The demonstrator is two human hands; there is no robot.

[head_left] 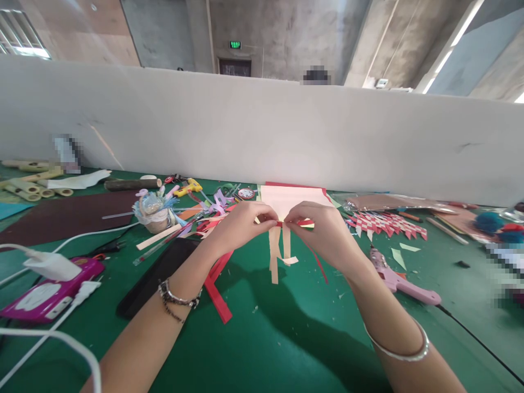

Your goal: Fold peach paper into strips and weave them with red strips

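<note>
My left hand (246, 222) and my right hand (321, 229) meet at the middle, raised over the green table. Thumb and fingers of each pinch a narrow red paper strip (305, 222). Cream paper strips (274, 259) hang down from it between the hands; whether they are woven or folded around it is too small to tell. Just behind the fingers lies a cream paper sheet (290, 196) with red paper showing at its edge. Wider red strips (219, 300) stick out below my left forearm.
At right rest a pink hot glue gun (409, 285) with a cord and a red-and-white woven paper piece (387, 225). Leftward are a black case (155, 278), a purple power strip (57, 289) with white cables and a decorated pot (155, 213). A white partition (254, 131) stands behind.
</note>
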